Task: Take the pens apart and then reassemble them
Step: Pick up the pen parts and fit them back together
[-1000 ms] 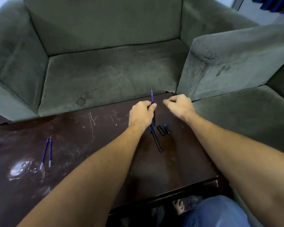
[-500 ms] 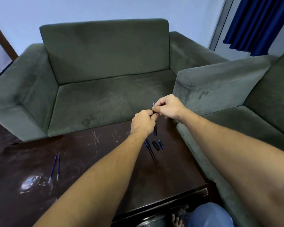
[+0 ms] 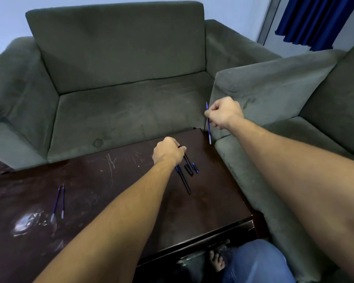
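Note:
My right hand pinches a thin blue ink refill, held nearly upright over the table's far right corner. My left hand grips a black pen barrel just above the dark wooden table. Below that hand a second black pen barrel lies on the table. Two small caps, one black and one blue, rest beside it. Two more blue refills lie side by side at the table's left.
A grey-green sofa stands behind the table, and a second sofa's armrest is at the right. My blue-jeaned knee and a bare foot show below the table's near edge. A glare spot marks the tabletop's left.
My right hand has pulled the blue refill out of the barrel and moved up and to the right. My left hand kept the barrel and dropped toward the table.

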